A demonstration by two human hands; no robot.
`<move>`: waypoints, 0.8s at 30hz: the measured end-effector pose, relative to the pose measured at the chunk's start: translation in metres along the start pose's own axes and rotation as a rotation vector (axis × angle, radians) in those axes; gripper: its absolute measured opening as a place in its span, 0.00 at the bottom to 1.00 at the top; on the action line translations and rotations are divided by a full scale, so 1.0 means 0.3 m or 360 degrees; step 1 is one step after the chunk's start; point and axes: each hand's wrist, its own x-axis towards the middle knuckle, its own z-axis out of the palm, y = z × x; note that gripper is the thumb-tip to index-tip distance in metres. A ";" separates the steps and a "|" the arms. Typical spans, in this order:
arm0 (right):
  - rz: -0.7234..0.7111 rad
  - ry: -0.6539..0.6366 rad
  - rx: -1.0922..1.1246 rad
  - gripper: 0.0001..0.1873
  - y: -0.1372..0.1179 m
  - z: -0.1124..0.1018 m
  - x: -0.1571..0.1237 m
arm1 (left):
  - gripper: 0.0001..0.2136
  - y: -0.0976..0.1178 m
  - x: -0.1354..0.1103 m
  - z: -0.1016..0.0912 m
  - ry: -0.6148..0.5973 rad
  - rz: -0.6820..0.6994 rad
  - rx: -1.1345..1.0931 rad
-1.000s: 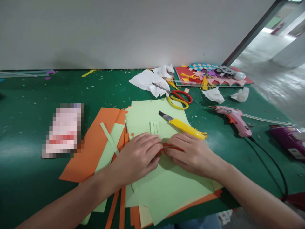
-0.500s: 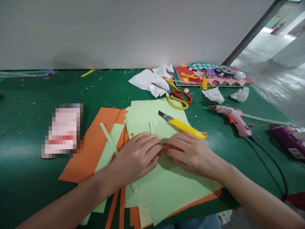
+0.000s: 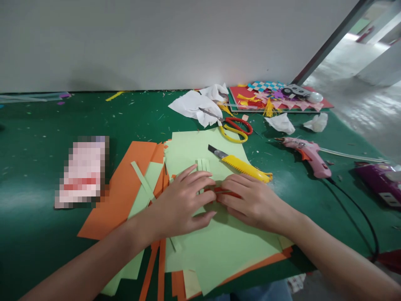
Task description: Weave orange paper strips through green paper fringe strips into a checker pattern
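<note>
My right hand is closed around a narrow orange paper strip, whose near end shows between the fingers. To its left, my left hand has its fingers spread, with the fingertips close to that strip's left end; whether they touch it I cannot tell. Beneath both hands lies a light green paper sheet. Several short green strips lie side by side on it, partly covered by my left fingers. A yellow utility knife rests just beyond my right hand, its blade pointing away to the left.
Red-and-yellow-handled scissors lie behind the sheet beside crumpled white tissue. A pink glue gun with a cord is at the right. Orange paper and a blurred-out pink item lie left. A red board holds small decorations.
My left fingers have let go and spread apart, with the thumb moved down and away from the strip. My right hand has stayed in place, still holding the orange strip.
</note>
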 end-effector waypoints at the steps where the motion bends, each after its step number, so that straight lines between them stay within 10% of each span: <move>1: 0.0002 0.0001 0.0003 0.09 0.000 0.001 0.000 | 0.08 -0.003 0.005 -0.003 -0.0031 -0.0004 -0.0019; 24: 0.0005 0.0009 -0.0045 0.10 -0.001 0.000 0.001 | 0.09 -0.007 0.012 0.000 0.0006 0.0140 0.0253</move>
